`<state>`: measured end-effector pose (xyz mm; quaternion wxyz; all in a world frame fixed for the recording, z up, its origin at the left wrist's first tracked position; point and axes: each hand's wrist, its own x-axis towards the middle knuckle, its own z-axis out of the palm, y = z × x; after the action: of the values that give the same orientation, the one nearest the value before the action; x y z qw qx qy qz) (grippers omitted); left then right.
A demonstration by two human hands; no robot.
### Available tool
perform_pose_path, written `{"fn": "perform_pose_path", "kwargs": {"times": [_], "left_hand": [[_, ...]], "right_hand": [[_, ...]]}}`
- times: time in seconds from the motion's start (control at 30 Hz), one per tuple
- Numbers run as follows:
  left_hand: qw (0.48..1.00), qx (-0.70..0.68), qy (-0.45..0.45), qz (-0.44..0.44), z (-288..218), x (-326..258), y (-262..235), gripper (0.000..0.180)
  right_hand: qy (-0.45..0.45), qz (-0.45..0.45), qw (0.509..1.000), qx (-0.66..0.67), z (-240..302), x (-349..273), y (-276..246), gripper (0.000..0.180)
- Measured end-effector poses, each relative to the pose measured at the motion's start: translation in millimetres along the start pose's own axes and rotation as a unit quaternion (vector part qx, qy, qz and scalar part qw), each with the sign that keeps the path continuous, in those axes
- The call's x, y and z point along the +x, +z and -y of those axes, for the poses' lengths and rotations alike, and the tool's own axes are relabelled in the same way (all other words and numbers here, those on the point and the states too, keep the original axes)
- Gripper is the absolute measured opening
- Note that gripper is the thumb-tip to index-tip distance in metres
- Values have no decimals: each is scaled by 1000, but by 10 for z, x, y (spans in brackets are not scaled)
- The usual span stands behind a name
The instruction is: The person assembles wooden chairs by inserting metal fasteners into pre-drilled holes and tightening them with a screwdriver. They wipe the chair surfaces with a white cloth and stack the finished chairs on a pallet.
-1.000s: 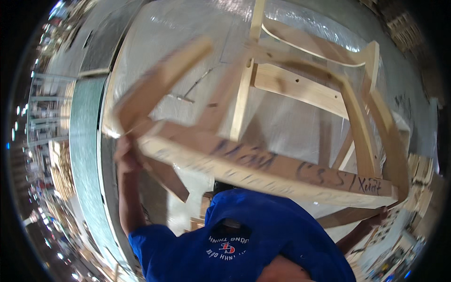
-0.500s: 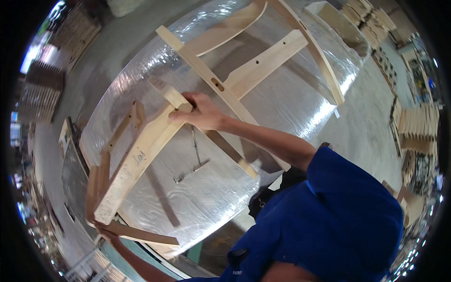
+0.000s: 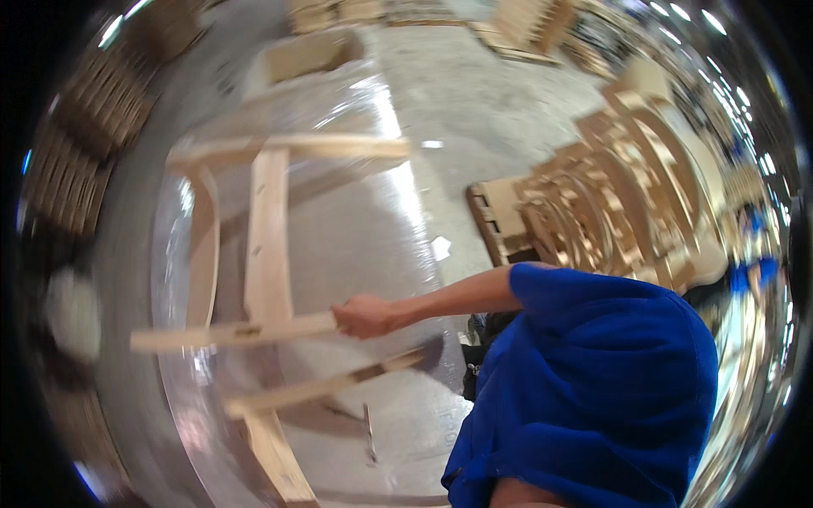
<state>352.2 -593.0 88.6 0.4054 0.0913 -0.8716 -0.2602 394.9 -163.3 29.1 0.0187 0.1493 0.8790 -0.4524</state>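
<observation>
The right hand (image 3: 364,316), its fingers curled closely, holds a wooden frame (image 3: 269,237) near the right edge of the bench (image 3: 356,237); the left hand I cannot tell.

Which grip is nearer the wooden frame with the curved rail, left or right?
Right: the right grip holds one end of a bar on that wooden frame; the left grip is out of view, its place unknown.

Bright lights (image 3: 713,21) shine over a grey floor (image 3: 466,97), with wooden stacks (image 3: 76,173) along the left
</observation>
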Motion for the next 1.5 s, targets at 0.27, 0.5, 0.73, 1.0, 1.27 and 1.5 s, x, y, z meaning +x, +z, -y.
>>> {"fn": "perform_pose_path", "kwargs": {"times": [0.27,0.5,0.73,1.0,1.27,1.5], "left_hand": [[781,-530,226,242,-2170,-1168,1237,69],[622,-583,282,441,-3071,-2211,904,68],[468,-582,386,542,-3333,-3197,-193,71],[377,-600,497,501,-4217,-3906,-1621,78],[303,-549,742,236,-6088,-3064,-3986,69],[208,-460,859,-87,-6684,-2828,-5405,68]], "right_hand": [[-7,-40,995,-88,922,-2092,-1638,39],[95,-76,992,22,1067,-4194,-1774,55],[67,-199,975,73,911,-5820,-1437,49],[-49,-370,876,305,463,-7629,-864,36],[-95,-746,639,-162,291,-8580,-1284,79],[-218,-775,360,-471,2181,-9913,-1556,88]]}}
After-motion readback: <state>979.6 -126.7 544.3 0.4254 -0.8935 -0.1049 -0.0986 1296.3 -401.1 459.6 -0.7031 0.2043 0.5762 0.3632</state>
